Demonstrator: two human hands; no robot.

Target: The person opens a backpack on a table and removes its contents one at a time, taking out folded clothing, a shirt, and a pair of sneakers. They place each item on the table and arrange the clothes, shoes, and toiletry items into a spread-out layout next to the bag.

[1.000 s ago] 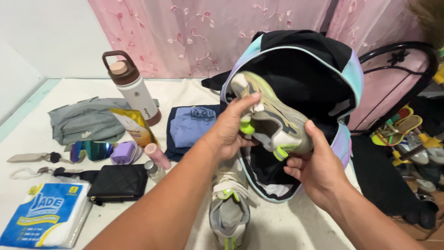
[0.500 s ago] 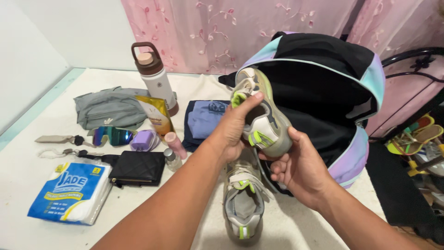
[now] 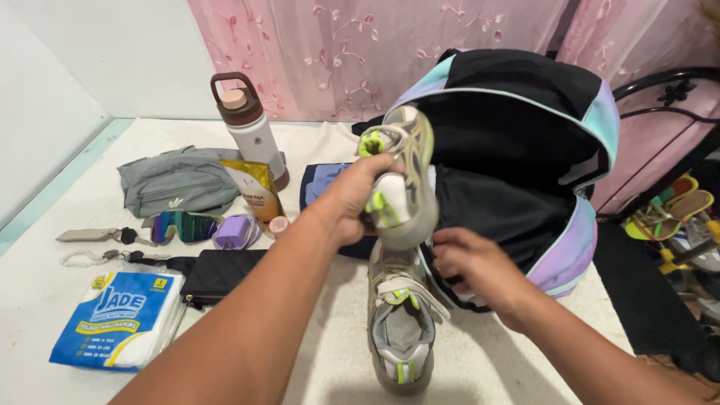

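On the white counter (image 3: 315, 352), from the left: a blue-and-white tissue pack (image 3: 120, 319), keys (image 3: 112, 238), a grey pouch (image 3: 176, 184), mirrored sunglasses (image 3: 180, 225), a black wallet (image 3: 221, 274), a capped white bottle (image 3: 251, 127) standing upright and a yellow sachet (image 3: 255, 187). At centre, the left hand (image 3: 360, 199) grips a beige-and-lime shoe (image 3: 401, 187) by its side, sole outward, holding it at the mouth of the open backpack (image 3: 540, 150). Its mate (image 3: 401, 322) lies flat on the counter just below. The right hand (image 3: 472, 266), fingers curled, rests on the backpack's lower rim. The bag's black interior shows only dark lining; whether anything is inside cannot be told. Sandals (image 3: 675, 210) lie far right.
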